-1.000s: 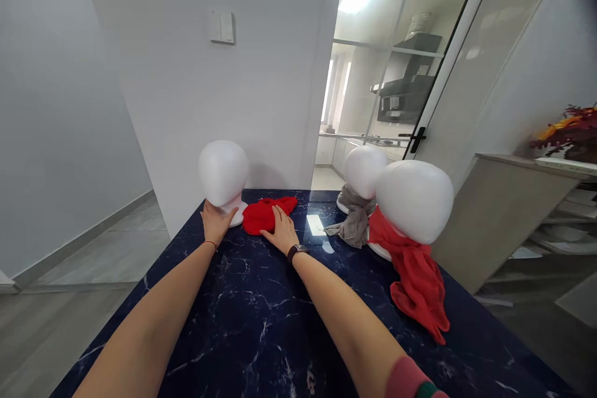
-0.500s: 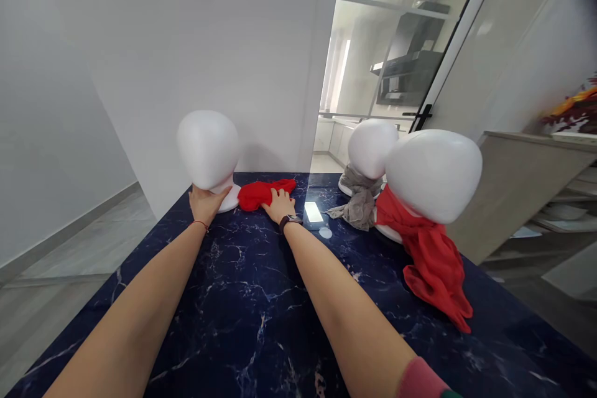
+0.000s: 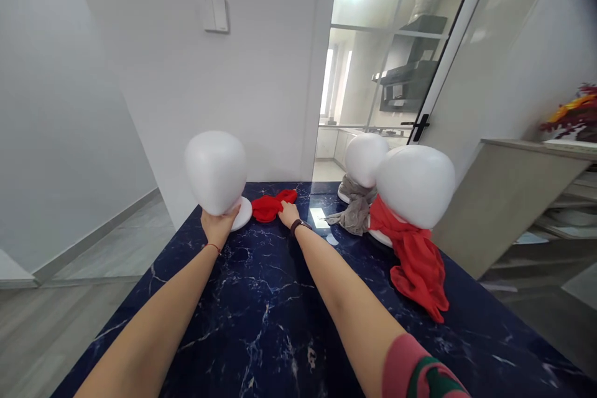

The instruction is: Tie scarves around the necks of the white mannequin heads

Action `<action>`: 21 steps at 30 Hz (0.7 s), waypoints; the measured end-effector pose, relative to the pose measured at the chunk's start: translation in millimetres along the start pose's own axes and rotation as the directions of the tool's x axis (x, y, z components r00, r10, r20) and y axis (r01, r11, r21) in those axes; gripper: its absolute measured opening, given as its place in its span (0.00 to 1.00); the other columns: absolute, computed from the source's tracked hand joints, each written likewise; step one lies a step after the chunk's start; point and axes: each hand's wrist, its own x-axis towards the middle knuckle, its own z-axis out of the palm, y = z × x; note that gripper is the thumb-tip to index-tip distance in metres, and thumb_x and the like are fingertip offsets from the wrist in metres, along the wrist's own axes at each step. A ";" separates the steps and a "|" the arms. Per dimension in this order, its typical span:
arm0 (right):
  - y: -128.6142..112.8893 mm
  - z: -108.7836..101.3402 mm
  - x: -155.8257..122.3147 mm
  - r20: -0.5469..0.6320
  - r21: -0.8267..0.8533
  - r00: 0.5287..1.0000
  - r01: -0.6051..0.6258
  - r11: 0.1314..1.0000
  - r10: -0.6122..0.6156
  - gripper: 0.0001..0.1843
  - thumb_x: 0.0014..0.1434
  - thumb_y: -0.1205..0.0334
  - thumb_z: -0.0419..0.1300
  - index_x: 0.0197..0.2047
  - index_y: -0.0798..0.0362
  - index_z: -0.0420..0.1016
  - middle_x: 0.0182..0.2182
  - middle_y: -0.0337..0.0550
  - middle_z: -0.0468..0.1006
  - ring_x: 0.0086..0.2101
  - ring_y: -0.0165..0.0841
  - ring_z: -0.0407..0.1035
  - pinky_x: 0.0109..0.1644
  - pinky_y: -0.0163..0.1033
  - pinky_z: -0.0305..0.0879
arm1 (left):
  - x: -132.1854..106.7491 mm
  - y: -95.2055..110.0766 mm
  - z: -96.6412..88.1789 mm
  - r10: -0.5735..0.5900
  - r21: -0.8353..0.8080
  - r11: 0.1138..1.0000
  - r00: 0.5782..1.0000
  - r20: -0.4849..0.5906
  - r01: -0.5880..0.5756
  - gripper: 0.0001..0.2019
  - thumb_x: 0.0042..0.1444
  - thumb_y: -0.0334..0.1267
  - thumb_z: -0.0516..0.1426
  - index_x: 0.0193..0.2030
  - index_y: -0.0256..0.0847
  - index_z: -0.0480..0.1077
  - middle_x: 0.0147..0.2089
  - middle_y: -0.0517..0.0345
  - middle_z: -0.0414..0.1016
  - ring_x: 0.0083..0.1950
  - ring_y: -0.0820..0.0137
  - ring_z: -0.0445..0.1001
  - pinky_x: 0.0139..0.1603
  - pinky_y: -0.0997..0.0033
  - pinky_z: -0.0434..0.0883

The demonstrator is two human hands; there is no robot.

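Note:
My left hand (image 3: 218,227) is wrapped around the neck of a smooth white mannequin head (image 3: 216,171) on the left side of the table. Its round white base (image 3: 242,216) shows to the right of my thumb; the palm hides most of the neck. Just right of this base lies a bunched red scarf (image 3: 267,208). My right hand (image 3: 289,214) pinches the scarf at its right side with bent fingers. The fingertips are partly hidden by the cloth and the hand.
At the right stand two more white mannequin heads, one (image 3: 366,159) with a grey scarf (image 3: 353,214), the nearer (image 3: 416,185) with a red scarf (image 3: 420,267) hanging onto the dark blue marbled table (image 3: 261,329). A wall (image 3: 270,87) rises behind; shelves (image 3: 555,199) stand further right.
My right hand has gone from spread fingers on the red scarf to closed fingers pinching it. The left hand stays at the neck. The whole view has shifted, with things lower in the picture.

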 end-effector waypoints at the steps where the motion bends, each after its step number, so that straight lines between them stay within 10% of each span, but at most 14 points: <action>1: 1.1 -3.6 -6.6 0.007 0.001 1.000 -0.003 1.000 0.003 0.17 0.60 0.65 0.50 0.52 0.58 0.67 0.46 0.54 0.73 0.48 0.39 0.64 0.52 0.41 0.56 | -7.3 2.7 -6.0 0.010 0.014 1.000 1.000 -0.013 -0.010 0.36 0.40 0.57 0.62 0.52 0.33 0.66 0.54 0.40 0.70 0.58 0.51 0.65 0.59 0.55 0.61; 11: -1.2 -50.2 -157.8 0.023 0.072 1.000 -0.005 0.997 0.003 0.15 0.55 0.64 0.56 0.47 0.56 0.70 0.45 0.56 0.74 0.49 0.43 0.65 0.49 0.44 0.59 | -115.7 61.3 -91.6 -0.094 -0.075 0.992 0.993 0.065 0.098 0.32 0.39 0.56 0.63 0.49 0.37 0.70 0.52 0.43 0.73 0.60 0.50 0.64 0.60 0.51 0.61; 21: 64.1 -90.0 -290.0 -0.128 0.378 0.991 0.024 0.925 0.026 0.08 0.50 0.65 0.59 0.36 0.53 0.74 0.35 0.43 0.78 0.37 0.35 0.71 0.42 0.35 0.62 | -222.3 102.2 -165.6 -0.107 -0.437 0.873 0.958 0.265 0.218 0.34 0.39 0.50 0.66 0.53 0.40 0.65 0.55 0.46 0.70 0.56 0.59 0.69 0.57 0.58 0.69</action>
